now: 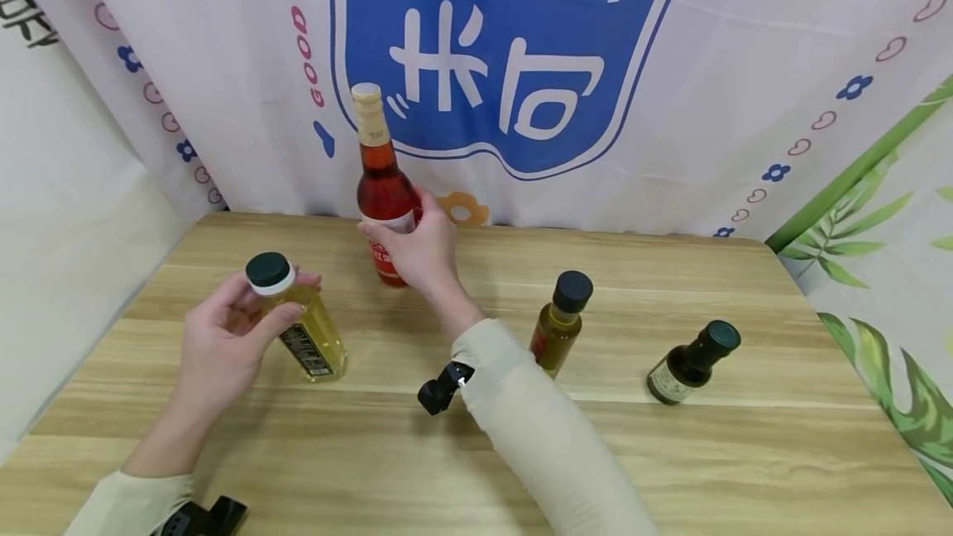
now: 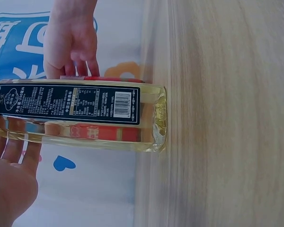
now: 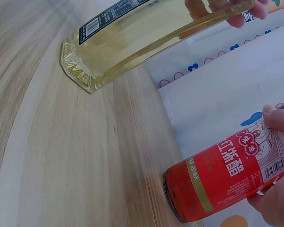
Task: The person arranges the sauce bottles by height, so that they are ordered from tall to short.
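Observation:
My left hand grips a clear square bottle of pale yellow liquid near its neck, under a dark green cap. In the left wrist view, this bottle's black label with a barcode faces the camera. Further back, my right hand holds a tall glass bottle of red vinegar around its middle, thumb on one side and fingers on the other. Its red label shows in the right wrist view, and a cream wrap covers its neck. Both bottles stand close over the wooden table.
Right of my right forearm is an olive-coloured oil bottle with a black cap, partly hidden by the sleeve. A small dark bottle with a green cap stands farther right. A printed white curtain hangs along the table's back edge.

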The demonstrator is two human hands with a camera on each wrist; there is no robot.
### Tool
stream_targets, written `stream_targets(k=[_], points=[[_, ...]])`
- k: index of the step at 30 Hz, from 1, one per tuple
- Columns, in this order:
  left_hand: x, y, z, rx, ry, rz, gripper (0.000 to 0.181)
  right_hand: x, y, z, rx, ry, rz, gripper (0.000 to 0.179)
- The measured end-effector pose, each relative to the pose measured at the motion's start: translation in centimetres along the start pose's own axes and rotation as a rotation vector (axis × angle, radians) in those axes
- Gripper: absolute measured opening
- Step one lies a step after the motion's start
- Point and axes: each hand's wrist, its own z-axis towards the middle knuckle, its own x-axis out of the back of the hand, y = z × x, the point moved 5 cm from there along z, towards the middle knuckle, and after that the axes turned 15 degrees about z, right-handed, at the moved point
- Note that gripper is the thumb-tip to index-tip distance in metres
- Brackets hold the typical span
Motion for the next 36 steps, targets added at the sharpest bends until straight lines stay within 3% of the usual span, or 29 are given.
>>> stream_targets(k=[16, 25, 30, 36], points=[[-0.2, 0.0, 0.0, 0.005, -0.018, -0.025, 0.037, 0.1, 0.0, -0.1, 0.008, 0.003, -0.023, 0.072], [-0.4, -0.1, 0.1, 0.043, -0.012, 0.007, 0.037, 0.3, -0.9, -0.2, -0.013, -0.001, -0.108, 0.076], [-0.2, -0.2, 0.0, 0.036, -0.007, 0.008, 0.036, 0.3, -2.5, -0.7, -0.029, 0.001, -0.090, 0.087], [-0.1, 0.0, 0.0, 0.016, -0.008, -0.001, 0.036, 0.8, -6.5, -2.0, 0.013, -0.002, -0.008, 0.086]])
